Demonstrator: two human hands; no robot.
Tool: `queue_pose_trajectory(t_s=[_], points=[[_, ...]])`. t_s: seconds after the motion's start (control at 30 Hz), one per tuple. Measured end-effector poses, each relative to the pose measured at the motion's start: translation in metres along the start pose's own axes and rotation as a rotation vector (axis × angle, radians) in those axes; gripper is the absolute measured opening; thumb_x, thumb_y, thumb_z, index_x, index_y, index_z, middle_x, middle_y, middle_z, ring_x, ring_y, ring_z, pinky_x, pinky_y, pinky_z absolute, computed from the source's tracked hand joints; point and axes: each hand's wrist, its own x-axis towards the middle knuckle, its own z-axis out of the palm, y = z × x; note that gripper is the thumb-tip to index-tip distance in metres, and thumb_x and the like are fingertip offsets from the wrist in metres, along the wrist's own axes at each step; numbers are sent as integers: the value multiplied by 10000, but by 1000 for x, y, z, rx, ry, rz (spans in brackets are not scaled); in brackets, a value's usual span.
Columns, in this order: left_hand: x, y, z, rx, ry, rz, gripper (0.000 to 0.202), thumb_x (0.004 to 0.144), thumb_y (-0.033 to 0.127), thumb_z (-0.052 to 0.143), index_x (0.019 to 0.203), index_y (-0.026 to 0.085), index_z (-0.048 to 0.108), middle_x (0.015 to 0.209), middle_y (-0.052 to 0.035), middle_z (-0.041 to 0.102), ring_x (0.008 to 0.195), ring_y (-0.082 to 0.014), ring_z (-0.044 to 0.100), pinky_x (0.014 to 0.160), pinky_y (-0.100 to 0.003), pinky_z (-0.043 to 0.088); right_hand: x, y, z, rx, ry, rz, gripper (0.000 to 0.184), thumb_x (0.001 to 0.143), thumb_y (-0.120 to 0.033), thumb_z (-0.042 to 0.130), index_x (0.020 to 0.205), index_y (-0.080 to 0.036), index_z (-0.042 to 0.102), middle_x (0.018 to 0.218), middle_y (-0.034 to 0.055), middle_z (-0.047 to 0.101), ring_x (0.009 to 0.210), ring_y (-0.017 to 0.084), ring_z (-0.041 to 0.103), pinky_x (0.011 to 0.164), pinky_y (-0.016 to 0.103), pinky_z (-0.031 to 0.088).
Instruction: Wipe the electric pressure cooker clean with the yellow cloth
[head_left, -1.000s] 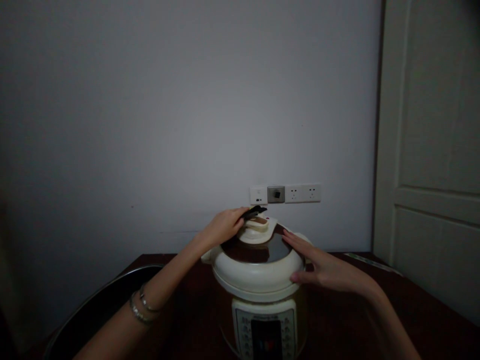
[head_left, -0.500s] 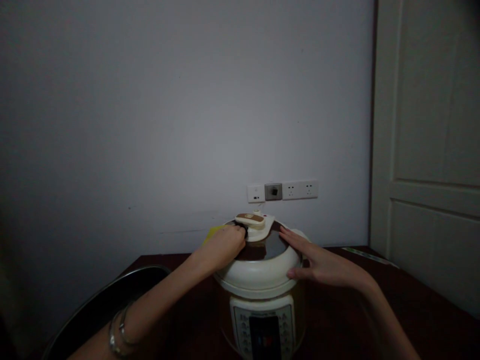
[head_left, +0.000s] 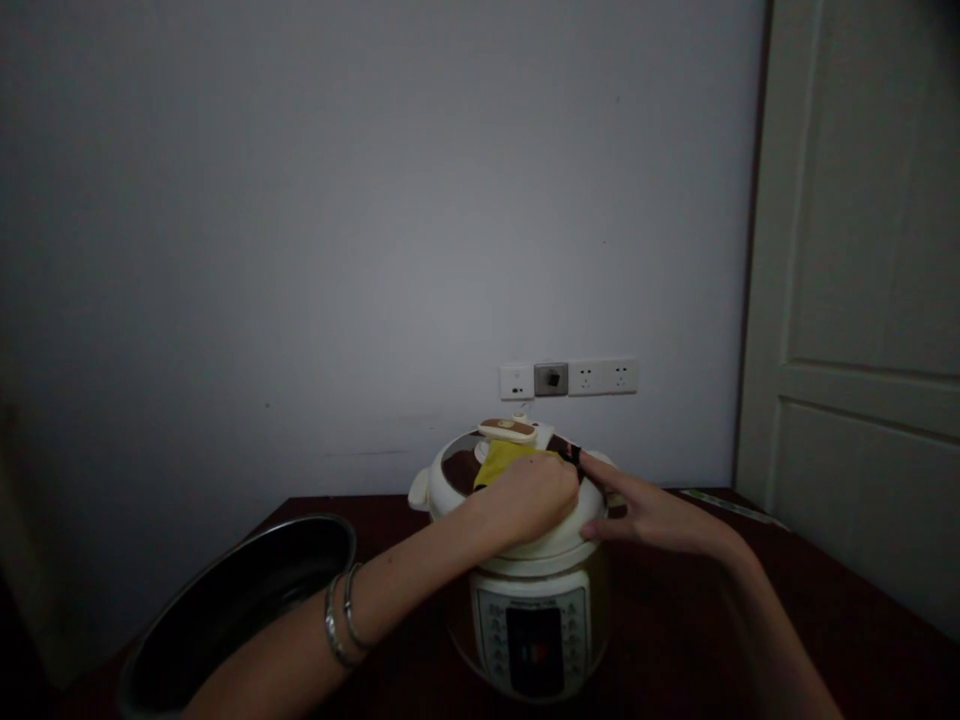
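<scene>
A white and brown electric pressure cooker (head_left: 525, 560) stands upright, its lid (head_left: 559, 535) on and its control panel facing me. My left hand (head_left: 536, 500), with two bangles on the wrist, is closed on a yellow cloth (head_left: 502, 458) with dark edging. It presses the cloth on the front right of the lid, just before the brown-topped lid handle (head_left: 508, 431). My right hand (head_left: 645, 510) lies against the lid's right side, fingers stretched and thumb apart. Its fingertips are close to the cloth's dark edge.
A large dark pan (head_left: 247, 590) sits at the left, partly behind my left forearm. The dark red table (head_left: 675, 620) meets a pale wall bearing sockets (head_left: 602, 377). A patterned strip (head_left: 735, 508) lies at the back right, near a white door (head_left: 862, 300).
My left hand has moved right across the lid with the cloth, from left of the handle to the front right. My right hand stays on the lid's right side.
</scene>
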Motion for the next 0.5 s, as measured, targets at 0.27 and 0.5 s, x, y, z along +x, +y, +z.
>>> queue_pose_trajectory(t_s=[0.27, 0.5], points=[[-32, -13, -11, -688, 149, -108, 390, 787, 223, 485, 1168, 137, 489, 1192, -136, 583, 1092, -224, 554, 939, -381, 432, 11, -32, 15, -145, 437, -186, 545, 819, -420, 571, 1314, -210, 479, 1274, 114, 563, 1137, 260, 548, 977, 452, 430], [-54, -58, -4, -921, 543, -545, 209, 747, 181, 418, 833, 163, 608, 832, -48, 679, 810, -165, 628, 782, -297, 483, 30, -65, 29, -319, 232, -389, 463, 799, -426, 604, 1225, -249, 571, 1191, 81, 620, 1085, 225, 563, 971, 440, 420]])
